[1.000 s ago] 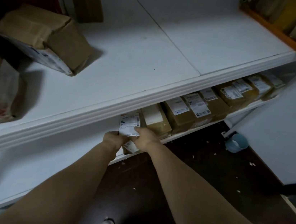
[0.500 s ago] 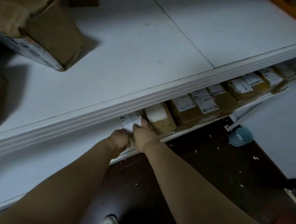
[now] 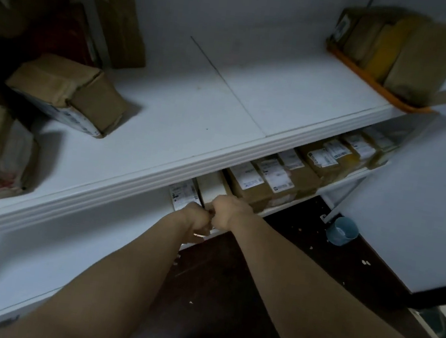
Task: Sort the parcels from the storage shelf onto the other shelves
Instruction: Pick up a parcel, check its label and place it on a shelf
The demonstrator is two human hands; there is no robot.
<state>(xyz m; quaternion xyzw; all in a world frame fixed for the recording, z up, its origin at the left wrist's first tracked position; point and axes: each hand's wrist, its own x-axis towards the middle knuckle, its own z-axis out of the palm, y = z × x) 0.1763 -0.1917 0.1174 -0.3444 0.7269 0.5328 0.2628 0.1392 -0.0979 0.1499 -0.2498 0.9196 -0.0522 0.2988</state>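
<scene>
Cardboard meets curled fingers: my left hand [image 3: 198,221] and right hand [image 3: 229,209] sit knuckle to knuckle just below the upper shelf lip [image 3: 129,185]. I cannot tell whether either grip holds the labelled parcel [image 3: 184,195]. It stands further under the lip than a second ago, upright beside the row of parcels [image 3: 246,177]. I judge it shelved, with release next.

One head cam, wide-angle, pts fwd + down over upper shelf [image 3: 164,132] edge; close-in; floor [image 3: 227,297] below.
</scene>
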